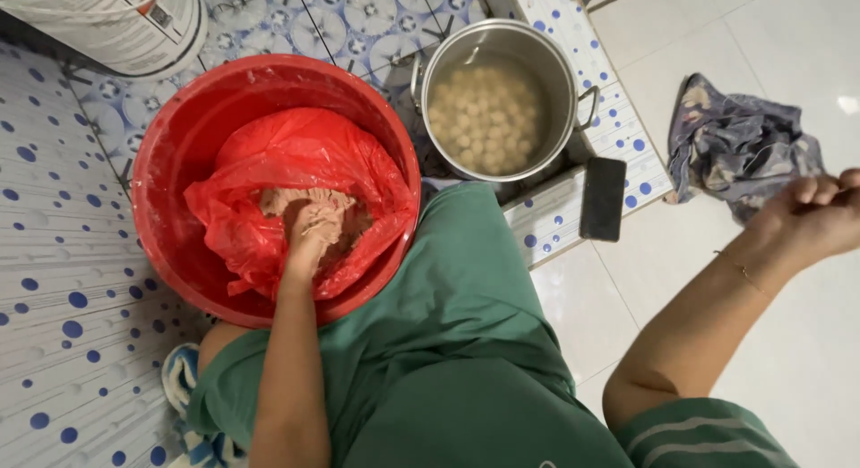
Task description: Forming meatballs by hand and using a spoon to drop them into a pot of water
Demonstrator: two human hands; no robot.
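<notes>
Since the pinkish-brown minced paste (309, 208) sits in the crinkled red plastic bag (296, 163) lining the round red plastic basin (170, 163), my left hand (312, 240) is already sunk into it, fingers curled in the mass, grip hidden; the steel pot of pale balls in water (491, 110) lies at two o'clock from that hand; my right hand (820, 213), loosely closed and empty, hangs well apart at three o'clock, beyond the black phone (603, 197).

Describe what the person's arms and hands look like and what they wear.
Both forearms are bare. The left hand is smeared with pale paste. A thin bracelet circles the wrist below the right hand. A green sleeve with pale stripes shows at the right upper arm.
</notes>
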